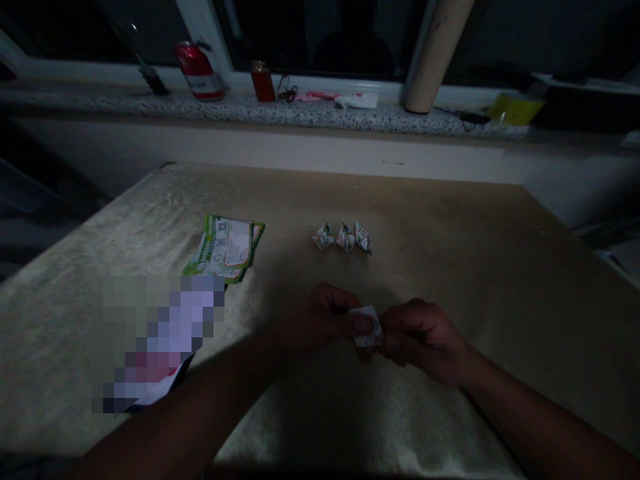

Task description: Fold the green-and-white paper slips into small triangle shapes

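Observation:
Near the middle of the table, my left hand [323, 320] pinches a small folded piece of printed paper [373, 319], its thumb lying across the front. From the other side, the closed fingers of my right hand [425, 339] grip the paper's right edge. Beyond my hands stand three little folded paper shapes in a row, the left one [323, 237], the middle one [345, 237] and the right one [363, 238], pointed at the top and printed in white, green and red. Dim light hides the finer folds.
Green and white printed packets [227, 243] lie on the cloth-covered table [450, 227], left of the row. A partly blurred-out flat item [155, 390] is beside my left forearm. On the windowsill [310, 115] are a red can [197, 70], a red jar [263, 83] and a cardboard tube [437, 57].

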{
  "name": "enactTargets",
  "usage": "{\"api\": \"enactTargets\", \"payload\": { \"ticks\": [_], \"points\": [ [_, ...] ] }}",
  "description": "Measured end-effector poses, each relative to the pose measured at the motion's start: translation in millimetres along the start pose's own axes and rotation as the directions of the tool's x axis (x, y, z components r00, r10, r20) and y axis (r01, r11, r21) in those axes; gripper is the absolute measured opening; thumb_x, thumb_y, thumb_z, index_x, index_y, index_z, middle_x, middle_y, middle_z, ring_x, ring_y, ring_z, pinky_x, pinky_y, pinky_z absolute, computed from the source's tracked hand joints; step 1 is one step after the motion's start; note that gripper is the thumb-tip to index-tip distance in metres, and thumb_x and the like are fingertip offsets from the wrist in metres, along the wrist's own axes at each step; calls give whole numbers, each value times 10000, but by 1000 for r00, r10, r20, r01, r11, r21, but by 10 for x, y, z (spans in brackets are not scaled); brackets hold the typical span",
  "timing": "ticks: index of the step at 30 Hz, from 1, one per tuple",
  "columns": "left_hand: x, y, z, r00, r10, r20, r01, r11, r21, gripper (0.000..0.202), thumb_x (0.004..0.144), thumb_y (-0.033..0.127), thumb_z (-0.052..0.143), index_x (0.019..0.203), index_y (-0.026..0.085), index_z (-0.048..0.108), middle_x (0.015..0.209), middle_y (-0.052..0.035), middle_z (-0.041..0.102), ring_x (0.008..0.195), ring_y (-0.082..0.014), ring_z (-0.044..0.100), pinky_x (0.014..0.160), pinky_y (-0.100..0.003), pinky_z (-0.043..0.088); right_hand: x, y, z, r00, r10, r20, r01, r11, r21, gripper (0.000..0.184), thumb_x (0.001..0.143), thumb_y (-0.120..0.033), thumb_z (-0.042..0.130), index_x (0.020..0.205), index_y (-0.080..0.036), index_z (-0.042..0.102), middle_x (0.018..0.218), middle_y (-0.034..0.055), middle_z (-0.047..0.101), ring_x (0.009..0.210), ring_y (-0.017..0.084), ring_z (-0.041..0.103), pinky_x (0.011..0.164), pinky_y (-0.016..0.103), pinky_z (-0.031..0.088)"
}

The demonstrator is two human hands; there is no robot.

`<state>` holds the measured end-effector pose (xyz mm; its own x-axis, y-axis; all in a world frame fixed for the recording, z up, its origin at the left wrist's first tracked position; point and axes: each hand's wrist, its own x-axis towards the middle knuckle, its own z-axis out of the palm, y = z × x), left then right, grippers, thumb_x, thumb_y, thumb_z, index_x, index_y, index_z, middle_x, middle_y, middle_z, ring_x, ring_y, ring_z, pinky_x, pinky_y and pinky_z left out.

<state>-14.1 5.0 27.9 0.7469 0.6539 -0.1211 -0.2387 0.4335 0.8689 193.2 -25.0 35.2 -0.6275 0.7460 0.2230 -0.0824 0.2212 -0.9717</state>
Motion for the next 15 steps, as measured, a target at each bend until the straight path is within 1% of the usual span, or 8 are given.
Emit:
{"api": "enactTargets", "payload": {
  "ticks": [2,5,8,12,15],
  "points": [
    [2,-3,13,1000,-9,-9,9,1000,-30,376,673,456,858,684,97,745,620,-53,709,552,-130,648,581,-229,518,-4,-1,-2,1000,3,4,-3,1000,-9,262,963,-301,594,928,-104,762,594,-5,551,496,71,454,469,194,359],
    [11,-27,31,1000,-7,-3,7,996,-89,364,670,443,863,683,100,741,616,-46,701,545,-129,641,572,-235,516,-12,11,6,1000,12,5,-12,1000,7,289,980,-307,563,929,-103,761,568,-21,508,483,73,437,461,196,350],
    [21,-55,40,1000,-3,-4,3,992,-130,357,662,430,872,684,101,735,607,-40,695,538,-126,637,575,-235,513,-19,28,15,1000,6,4,-6,1000,5,290,983,-311,559,942,-102,756,576,-18,519,488,76,445,471,200,359],
    [24,-62,31,999,9,-35,-12,995,-96,367,662,434,874,683,98,729,606,-38,692,547,-120,634,586,-228,506,-6,13,16,999,-34,-16,33,998,-44,272,976,-307,576,932,-103,750,605,-5,561,509,76,461,487,195,373],
    [16,-47,21,999,5,-36,-7,998,-54,353,684,425,862,689,97,732,612,-41,694,560,-122,636,596,-232,502,19,-25,13,997,-75,-19,73,993,-97,260,981,-277,565,896,-113,749,595,-8,574,498,66,457,502,184,390]
  ]
}}
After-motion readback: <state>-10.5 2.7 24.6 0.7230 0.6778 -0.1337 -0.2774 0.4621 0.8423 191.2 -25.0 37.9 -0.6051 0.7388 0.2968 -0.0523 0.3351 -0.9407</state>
